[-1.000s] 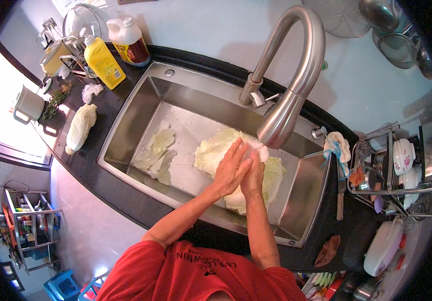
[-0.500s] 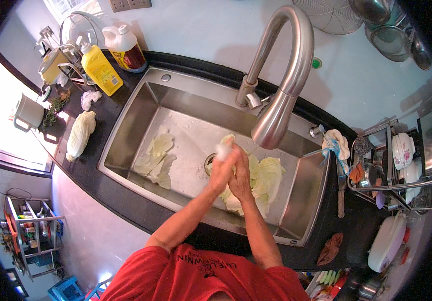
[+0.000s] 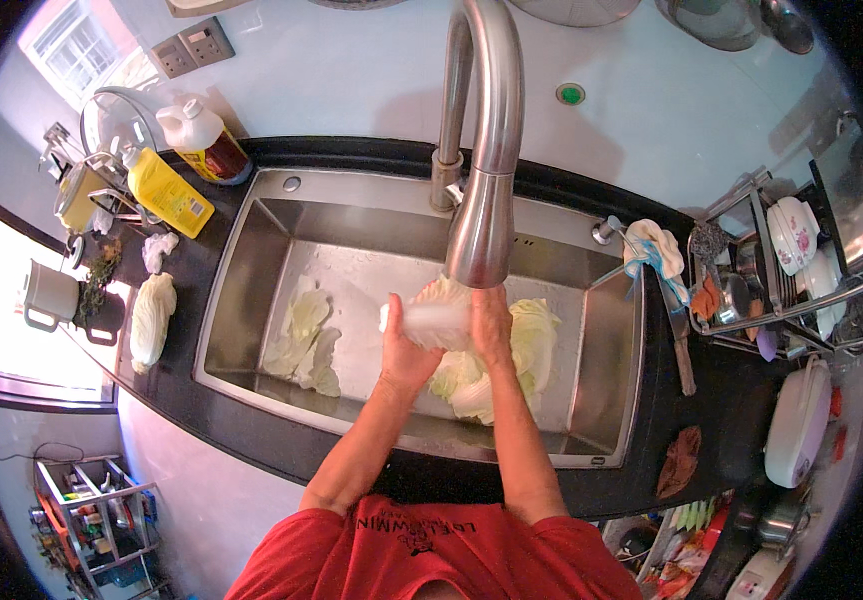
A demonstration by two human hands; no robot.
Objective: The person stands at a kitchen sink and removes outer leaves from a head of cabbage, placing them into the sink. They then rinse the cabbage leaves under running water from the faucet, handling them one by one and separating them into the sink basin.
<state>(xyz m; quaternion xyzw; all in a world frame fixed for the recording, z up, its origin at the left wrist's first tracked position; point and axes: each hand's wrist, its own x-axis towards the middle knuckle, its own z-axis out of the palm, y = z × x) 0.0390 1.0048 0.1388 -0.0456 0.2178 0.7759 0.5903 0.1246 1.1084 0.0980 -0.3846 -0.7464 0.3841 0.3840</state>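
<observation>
Under the faucet (image 3: pixel 481 220), both hands hold a pale napa cabbage leaf (image 3: pixel 437 322) spread between them above the sink (image 3: pixel 351 395). My left hand (image 3: pixel 408 352) grips its white stem end, thumb up and fingers underneath. My right hand (image 3: pixel 491 328) has hold of the other end, partly hidden behind the faucet head. Water is hard to make out. Below my right hand lies a pile of cabbage leaves (image 3: pixel 536 345) in the sink's right half. More torn leaves (image 3: pixel 303 340) rest on its left side.
On the left counter lies a whole napa cabbage (image 3: pixel 153 320), with a yellow pump bottle (image 3: pixel 171 195) and a large jug (image 3: pixel 206 143) behind it. At right are a knife (image 3: pixel 683 355), a dish rack (image 3: pixel 751 320), a brown cloth (image 3: pixel 678 462) and a white lidded container (image 3: pixel 797 422).
My hands were pressed together around a leaf; now they are apart, with the leaf opened out between them beneath the faucet. The view has shifted and turned slightly.
</observation>
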